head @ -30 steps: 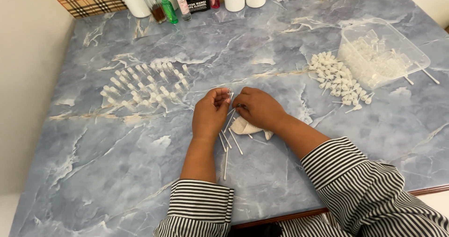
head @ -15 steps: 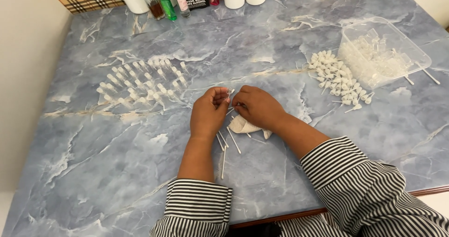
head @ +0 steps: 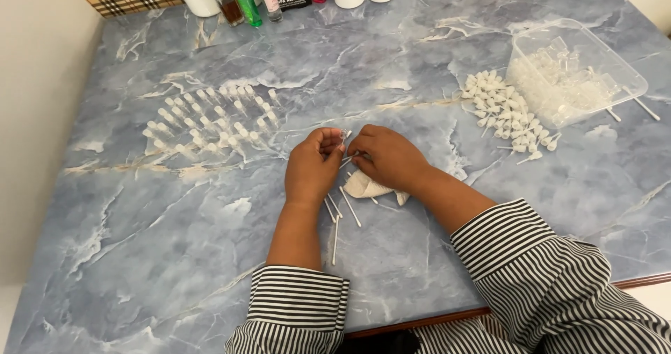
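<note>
Two fingertip-pinched ends of one thin white tube (head: 345,160), left hand (head: 312,167) to right hand (head: 386,158).

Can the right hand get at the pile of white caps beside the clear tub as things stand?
Probably yes: bare tabletop lies between the right hand and the white caps, nothing standing between. The hand is occupied with a thin tube, though.

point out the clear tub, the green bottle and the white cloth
clear tub (head: 632,81), head view, on its right rim
green bottle (head: 247,6), head view, on its body
white cloth (head: 363,185), head view, on the part below the right hand
</note>
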